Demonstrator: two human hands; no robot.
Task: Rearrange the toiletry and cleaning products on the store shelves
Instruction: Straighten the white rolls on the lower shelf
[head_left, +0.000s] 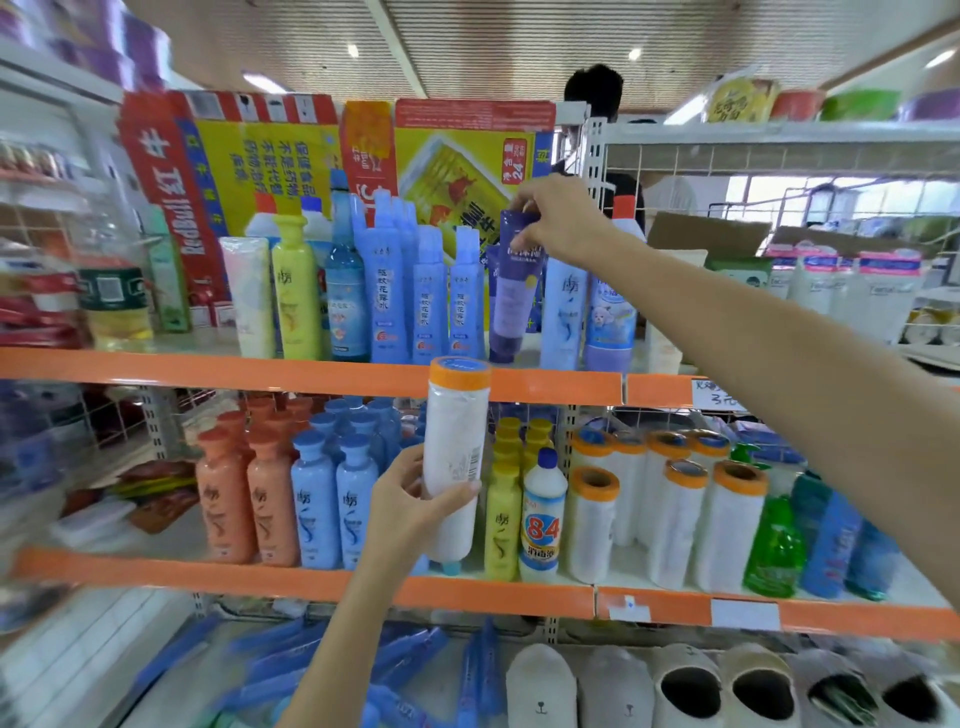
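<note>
Right hand (553, 218) up at the top shelf (208, 366), pinched the crimped end of a purple tube (514, 291), cap down among the blue bottles (434, 306). Left hand (415, 499) lower, wrapped round a white roll with an orange end (454, 457), held upright before the middle shelf (467, 587), near the yellow bottles (501, 514).

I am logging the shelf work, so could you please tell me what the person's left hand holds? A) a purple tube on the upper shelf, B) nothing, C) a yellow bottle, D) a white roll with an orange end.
D: the left hand grips the white roll in front of the middle shelf, orange end up, while the right hand pinches the top of the purple tube.
</note>
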